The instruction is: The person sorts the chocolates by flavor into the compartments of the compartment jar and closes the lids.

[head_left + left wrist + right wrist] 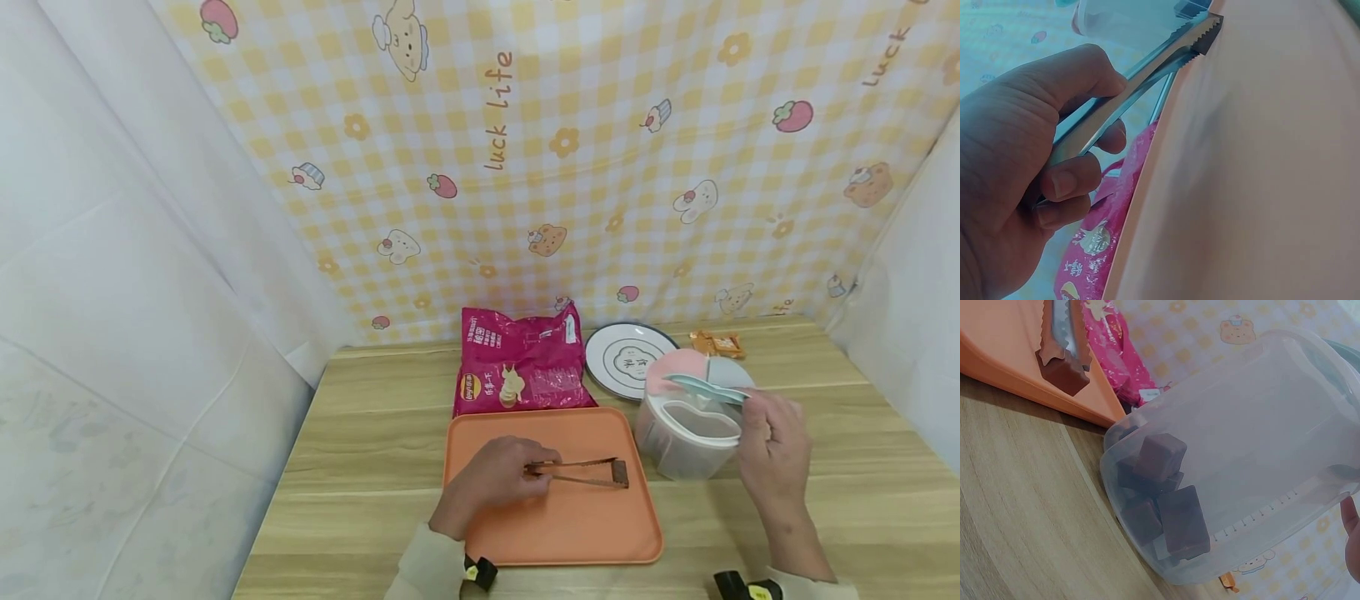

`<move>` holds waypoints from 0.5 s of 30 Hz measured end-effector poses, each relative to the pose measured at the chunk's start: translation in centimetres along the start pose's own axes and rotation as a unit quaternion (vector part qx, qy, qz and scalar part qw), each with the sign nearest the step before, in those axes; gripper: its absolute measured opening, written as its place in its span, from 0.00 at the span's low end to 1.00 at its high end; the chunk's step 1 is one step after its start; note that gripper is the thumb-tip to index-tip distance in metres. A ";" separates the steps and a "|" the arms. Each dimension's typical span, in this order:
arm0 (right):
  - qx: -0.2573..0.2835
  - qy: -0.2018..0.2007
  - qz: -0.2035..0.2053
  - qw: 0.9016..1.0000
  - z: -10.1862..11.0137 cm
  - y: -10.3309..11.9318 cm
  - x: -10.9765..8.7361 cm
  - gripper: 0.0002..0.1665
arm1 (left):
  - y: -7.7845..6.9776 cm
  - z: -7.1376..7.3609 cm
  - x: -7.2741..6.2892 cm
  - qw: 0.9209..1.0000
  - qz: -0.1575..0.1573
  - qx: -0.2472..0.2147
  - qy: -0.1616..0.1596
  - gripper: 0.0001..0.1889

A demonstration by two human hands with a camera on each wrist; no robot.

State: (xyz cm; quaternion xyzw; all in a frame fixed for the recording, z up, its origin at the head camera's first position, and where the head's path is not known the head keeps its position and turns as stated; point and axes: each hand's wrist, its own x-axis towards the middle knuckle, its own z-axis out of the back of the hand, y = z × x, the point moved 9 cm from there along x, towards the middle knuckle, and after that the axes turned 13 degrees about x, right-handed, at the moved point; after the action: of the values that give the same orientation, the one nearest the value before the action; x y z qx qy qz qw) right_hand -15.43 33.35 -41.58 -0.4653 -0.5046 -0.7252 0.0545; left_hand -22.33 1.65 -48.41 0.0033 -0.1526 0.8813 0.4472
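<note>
My left hand point(501, 477) grips metal tongs point(1147, 70) with serrated tips, held over the orange tray point(562, 533). Between the tong tips is a small dark-brown block point(619, 472), like a piece of chocolate, near the tray's right side. On the right, my right hand point(776, 442) pinches the pale teal flap lid point(703, 387) of a clear divided container point(678, 460), keeping it raised above an open compartment. Several brown blocks point(1184, 520) lie at the bottom of the container, seen through its wall in the right wrist view.
A magenta chip bag point(528, 358) lies behind the tray. Beside it is a white plate point(607, 354) with a dark rim, partly behind the container. Small orange packets point(718, 343) lie at the back right, before a checked curtain point(465, 250).
</note>
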 end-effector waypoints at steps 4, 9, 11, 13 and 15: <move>-0.001 0.002 -0.002 1.000 0.0 0.0 0.0 0.22 | 0.0 0.1 0.0 1.000 -0.004 0.002 0.000 0.12; -0.003 0.000 -0.009 1.000 0.0 -0.2 -0.1 0.22 | -0.1 0.4 -0.1 1.000 -0.005 0.001 -0.004 0.12; -0.004 0.000 -0.011 1.000 -0.1 -0.3 -0.1 0.22 | -0.2 0.6 -0.2 1.000 -0.006 -0.005 -0.007 0.12; -0.004 0.000 -0.012 1.000 -0.1 -0.3 -0.2 0.22 | -0.2 0.9 -0.4 1.000 -0.005 -0.013 -0.014 0.12; -0.004 0.000 -0.013 1.000 0.0 -0.4 -0.2 0.23 | -0.3 1.3 -0.5 0.999 -0.006 -0.024 -0.025 0.12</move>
State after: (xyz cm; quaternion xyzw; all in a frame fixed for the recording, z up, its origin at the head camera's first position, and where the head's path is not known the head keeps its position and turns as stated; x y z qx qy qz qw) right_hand -15.54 33.43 -41.99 -0.4593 -0.5076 -0.7277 0.0431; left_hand -21.98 1.06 -47.12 0.0159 -0.1848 0.8746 0.4480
